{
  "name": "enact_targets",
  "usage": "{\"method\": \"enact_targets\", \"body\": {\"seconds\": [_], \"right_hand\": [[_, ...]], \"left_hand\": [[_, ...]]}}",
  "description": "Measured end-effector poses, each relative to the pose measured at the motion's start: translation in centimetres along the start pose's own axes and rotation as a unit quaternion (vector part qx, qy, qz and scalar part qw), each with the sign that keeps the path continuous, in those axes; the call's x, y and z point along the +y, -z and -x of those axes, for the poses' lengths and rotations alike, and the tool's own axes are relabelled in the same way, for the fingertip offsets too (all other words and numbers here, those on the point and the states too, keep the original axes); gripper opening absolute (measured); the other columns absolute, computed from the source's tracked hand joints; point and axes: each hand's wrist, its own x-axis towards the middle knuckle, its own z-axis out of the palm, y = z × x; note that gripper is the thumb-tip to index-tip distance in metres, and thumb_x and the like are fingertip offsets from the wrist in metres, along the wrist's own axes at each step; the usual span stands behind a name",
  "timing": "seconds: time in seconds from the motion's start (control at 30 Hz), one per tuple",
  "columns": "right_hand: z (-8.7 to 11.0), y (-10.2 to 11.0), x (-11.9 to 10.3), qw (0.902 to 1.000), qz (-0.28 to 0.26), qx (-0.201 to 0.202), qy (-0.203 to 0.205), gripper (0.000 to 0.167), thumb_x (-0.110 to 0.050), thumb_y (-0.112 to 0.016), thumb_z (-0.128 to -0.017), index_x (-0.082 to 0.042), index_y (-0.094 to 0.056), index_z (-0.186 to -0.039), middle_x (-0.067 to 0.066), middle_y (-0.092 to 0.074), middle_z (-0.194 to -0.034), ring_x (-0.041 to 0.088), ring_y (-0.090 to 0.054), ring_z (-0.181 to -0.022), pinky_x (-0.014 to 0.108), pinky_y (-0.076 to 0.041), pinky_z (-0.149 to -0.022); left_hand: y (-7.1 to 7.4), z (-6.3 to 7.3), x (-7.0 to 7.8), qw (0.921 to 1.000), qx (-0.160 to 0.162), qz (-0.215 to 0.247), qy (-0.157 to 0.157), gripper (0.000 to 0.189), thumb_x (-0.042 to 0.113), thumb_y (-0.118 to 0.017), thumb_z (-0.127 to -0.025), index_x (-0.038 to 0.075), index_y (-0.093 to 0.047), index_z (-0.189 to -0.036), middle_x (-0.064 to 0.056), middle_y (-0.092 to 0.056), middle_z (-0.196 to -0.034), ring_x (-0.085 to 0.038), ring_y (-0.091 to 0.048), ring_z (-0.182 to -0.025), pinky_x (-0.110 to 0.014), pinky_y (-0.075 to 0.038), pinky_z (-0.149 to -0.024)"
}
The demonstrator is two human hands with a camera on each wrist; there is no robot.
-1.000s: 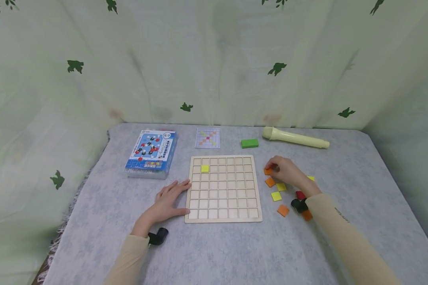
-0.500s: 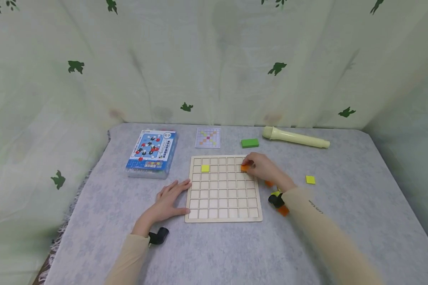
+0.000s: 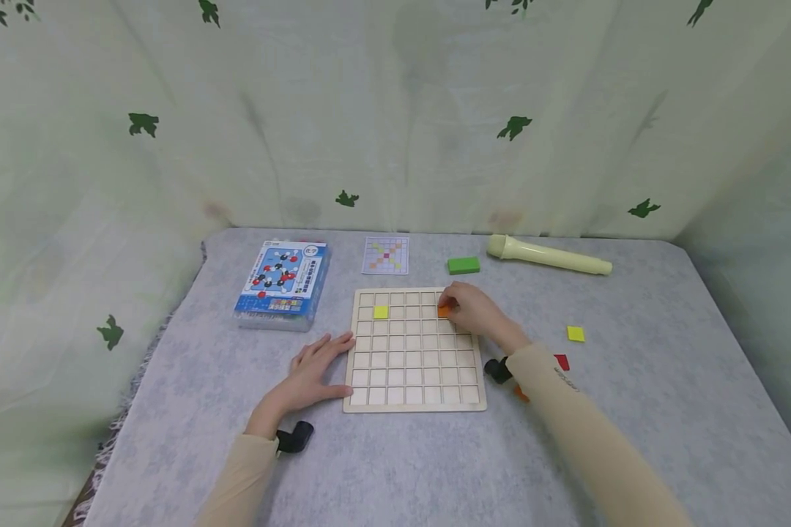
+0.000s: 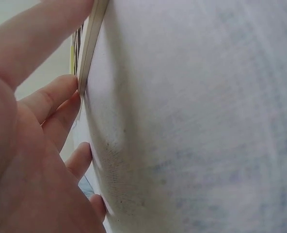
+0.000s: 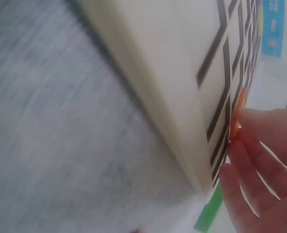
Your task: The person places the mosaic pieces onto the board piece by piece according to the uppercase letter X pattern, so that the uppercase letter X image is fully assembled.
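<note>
A wooden grid board [image 3: 414, 408] lies flat on the cloth in the head view. One yellow tile [image 3: 381, 312] sits in a cell near its upper left. My right hand [image 3: 474, 311] pinches an orange tile [image 3: 443, 312] over a cell at the upper right of the board. In the right wrist view the thumb and fingertips hold that orange tile [image 5: 239, 104] on edge-like view, right at the grid surface. With fingers spread and fairly straight, my left hand [image 3: 310, 375] touches the board's left edge; the left wrist view shows its fingertips [image 4: 68, 83] against the rim.
Right of the board, partly under the right forearm, lie a yellow tile [image 3: 576, 334], a red tile [image 3: 562, 362] and an orange tile [image 3: 521, 394]. Behind stand a blue box [image 3: 282, 282], a pattern card [image 3: 385, 255], a green block [image 3: 463, 266] and a pale tube [image 3: 547, 254].
My right hand has carried the orange tile leftward from the loose tiles onto the board, shifting slightly further left in the last half second. The left hand stays at the board's edge.
</note>
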Motion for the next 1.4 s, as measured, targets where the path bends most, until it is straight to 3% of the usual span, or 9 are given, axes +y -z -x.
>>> {"method": "enact_targets", "body": {"seconds": [0.23,0.47,0.73,1.03,1.2,1.4], "right_hand": [[3.2,2.3,1.8,0.9957,-0.086,0.016,-0.029,0.021,0.004,-0.059,-0.087,0.000,-0.066,-0.106,0.009,-0.064,-0.102,0.024,-0.057,-0.093,0.040,-0.049,-0.082],[7.7,4.2,4.3,0.9931,-0.093,0.009,-0.070,0.019,0.001,-0.062,-0.088,-0.001,-0.066,-0.106,0.010,-0.064,-0.105,0.025,-0.057,-0.094,0.043,-0.050,-0.084],[11.3,3.9,5.8,0.9955,-0.078,-0.003,-0.053,0.023,0.009,-0.062,-0.081,-0.003,-0.067,-0.100,0.006,-0.064,-0.101,0.027,-0.057,-0.096,0.046,-0.049,-0.083],[11.8,3.3,6.2,0.9990,-0.021,0.001,-0.039,0.025,0.011,-0.069,-0.076,-0.006,-0.064,-0.094,0.003,-0.062,-0.096,0.023,-0.056,-0.088,0.042,-0.049,-0.078],[11.8,3.8,6.1,0.9974,-0.044,0.007,-0.057,0.023,0.008,-0.067,-0.077,-0.008,-0.064,-0.094,0.001,-0.062,-0.095,0.024,-0.057,-0.090,0.042,-0.049,-0.079],[10.1,4.0,4.6,0.9975,-0.061,0.017,-0.033,0.021,0.004,-0.068,-0.079,-0.007,-0.065,-0.096,0.001,-0.062,-0.096,0.024,-0.057,-0.093,0.041,-0.050,-0.080]], "left_hand": [[0.0,-0.1,0.1,1.0000,0.000,0.001,0.000,0.081,0.036,-0.075,-0.082,0.011,-0.036,-0.148,-0.005,-0.023,-0.157,-0.036,-0.007,-0.143,-0.066,-0.004,-0.103],[0.0,0.1,0.1,1.0000,-0.002,0.006,0.002,0.080,0.037,-0.074,-0.083,0.011,-0.036,-0.148,-0.005,-0.023,-0.157,-0.035,-0.007,-0.143,-0.066,-0.003,-0.103],[-0.1,0.2,-0.2,0.9999,0.003,0.009,-0.004,0.081,0.036,-0.075,-0.082,0.011,-0.035,-0.149,-0.006,-0.023,-0.157,-0.035,-0.007,-0.143,-0.066,-0.003,-0.103],[-0.1,0.1,-0.1,0.9999,0.001,0.013,0.001,0.081,0.036,-0.074,-0.083,0.012,-0.035,-0.149,-0.005,-0.022,-0.157,-0.034,-0.005,-0.143,-0.066,-0.002,-0.103],[-0.1,0.1,0.0,0.9999,0.001,0.015,0.000,0.080,0.036,-0.074,-0.083,0.011,-0.035,-0.149,-0.005,-0.023,-0.157,-0.035,-0.006,-0.143,-0.066,-0.002,-0.103],[-0.1,0.0,-0.2,0.9999,0.000,0.012,0.001,0.082,0.036,-0.075,-0.082,0.012,-0.034,-0.149,-0.004,-0.022,-0.157,-0.034,-0.006,-0.143,-0.065,-0.002,-0.104]]}}
